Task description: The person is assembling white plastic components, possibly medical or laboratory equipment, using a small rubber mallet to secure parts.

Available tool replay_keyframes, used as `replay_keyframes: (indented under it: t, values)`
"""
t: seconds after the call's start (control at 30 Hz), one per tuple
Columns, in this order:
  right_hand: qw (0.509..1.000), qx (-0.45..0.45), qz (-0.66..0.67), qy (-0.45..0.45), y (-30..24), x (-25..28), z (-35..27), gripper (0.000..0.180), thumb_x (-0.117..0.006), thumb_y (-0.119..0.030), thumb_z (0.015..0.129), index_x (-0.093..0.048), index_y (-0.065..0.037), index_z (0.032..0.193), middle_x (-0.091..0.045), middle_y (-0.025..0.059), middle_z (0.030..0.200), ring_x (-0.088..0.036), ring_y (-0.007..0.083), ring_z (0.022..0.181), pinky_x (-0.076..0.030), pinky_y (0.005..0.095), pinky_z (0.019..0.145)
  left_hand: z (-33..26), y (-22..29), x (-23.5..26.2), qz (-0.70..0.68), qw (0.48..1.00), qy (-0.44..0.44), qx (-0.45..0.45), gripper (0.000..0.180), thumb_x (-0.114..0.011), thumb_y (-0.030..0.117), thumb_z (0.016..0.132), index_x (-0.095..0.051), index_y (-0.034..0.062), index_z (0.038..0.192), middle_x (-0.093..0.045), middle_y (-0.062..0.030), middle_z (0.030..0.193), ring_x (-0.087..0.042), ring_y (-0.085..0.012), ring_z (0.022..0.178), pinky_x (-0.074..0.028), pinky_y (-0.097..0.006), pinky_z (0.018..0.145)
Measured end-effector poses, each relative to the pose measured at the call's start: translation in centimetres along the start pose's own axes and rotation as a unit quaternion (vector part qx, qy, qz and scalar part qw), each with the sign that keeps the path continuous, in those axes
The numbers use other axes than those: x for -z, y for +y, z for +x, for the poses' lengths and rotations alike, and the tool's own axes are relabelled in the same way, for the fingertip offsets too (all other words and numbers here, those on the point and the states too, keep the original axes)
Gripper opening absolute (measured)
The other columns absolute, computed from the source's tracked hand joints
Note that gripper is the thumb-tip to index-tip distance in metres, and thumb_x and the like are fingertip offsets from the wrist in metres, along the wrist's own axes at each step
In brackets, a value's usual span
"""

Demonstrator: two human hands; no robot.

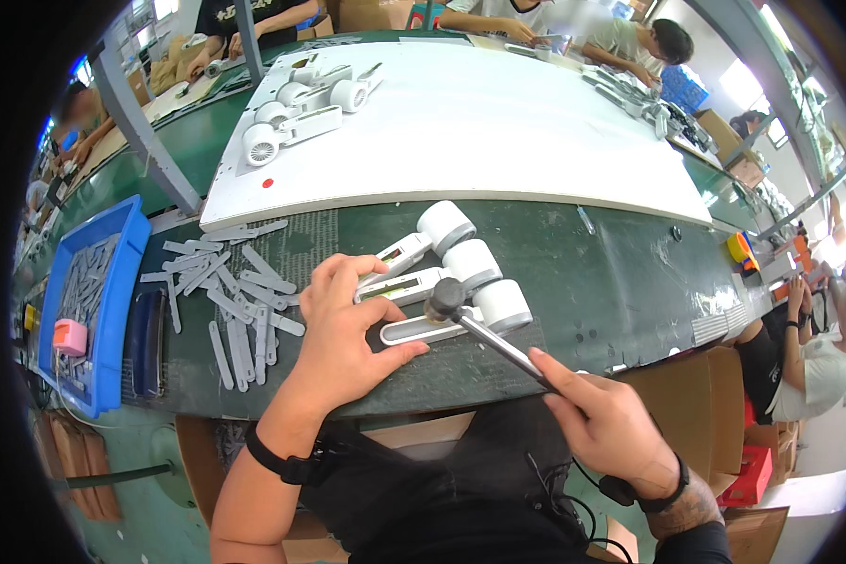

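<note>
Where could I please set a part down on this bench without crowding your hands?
Free: the green belt right of the white fans, and the white board. Crowded: grey strips beside the left hand.

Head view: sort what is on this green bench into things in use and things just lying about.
In use:
- left hand, pressing down the white handheld fans with round heads
- small metal-handled hammer, in the right hand's grip

Lying about:
- loose grey plastic strips
- blue plastic tray
- pink block
- white fans on the white board
</note>
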State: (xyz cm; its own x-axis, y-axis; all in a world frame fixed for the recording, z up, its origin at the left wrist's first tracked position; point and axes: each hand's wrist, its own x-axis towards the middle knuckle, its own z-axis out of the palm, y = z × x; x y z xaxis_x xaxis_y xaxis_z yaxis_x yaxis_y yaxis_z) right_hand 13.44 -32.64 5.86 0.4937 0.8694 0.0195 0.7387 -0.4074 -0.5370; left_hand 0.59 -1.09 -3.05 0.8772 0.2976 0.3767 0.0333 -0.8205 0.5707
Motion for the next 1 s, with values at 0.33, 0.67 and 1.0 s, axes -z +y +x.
replay_keyframes:
  t: [0.33,0.67,1.0]
  values:
    - [0.999,-0.002,-0.020,-0.049,-0.5,0.6,0.1,0.065,-0.074,0.000,0.102,-0.061,-0.010,0.165,-0.070,0.0175,0.085,-0.068,0.0348,0.071,-0.057,0.0419,0.070,-0.6,-0.7,-1.1,-0.036,0.999,0.022,0.012,0.038,-0.106,0.032,0.069,-0.079,0.0130,0.088,-0.058,-0.0088,0.154,-0.044,-0.0379,0.152,-0.029,-0.057,0.121]
    - [0.997,0.029,0.009,-0.068,-1.4,-1.0,1.6,0.063,-0.074,-0.002,0.103,-0.061,-0.007,0.164,-0.076,0.0201,0.094,-0.073,0.0393,0.079,-0.060,0.0422,0.076,-0.6,-1.5,-1.2,-0.028,0.999,0.021,0.017,0.043,-0.104,0.040,0.071,-0.081,0.0094,0.090,-0.053,-0.0104,0.164,-0.036,-0.0440,0.155,-0.027,-0.062,0.122]
    - [0.942,-0.095,0.208,0.247,0.7,2.2,-2.7,0.057,-0.063,-0.006,0.111,-0.053,0.010,0.165,-0.072,0.0007,0.099,-0.056,0.0062,0.078,-0.049,0.0215,0.074,1.3,5.4,2.1,-0.188,0.980,-0.060,-0.013,0.025,-0.098,0.024,0.086,-0.088,0.0099,0.103,-0.056,-0.0015,0.068,-0.053,-0.0164,0.061,-0.041,-0.035,0.058]
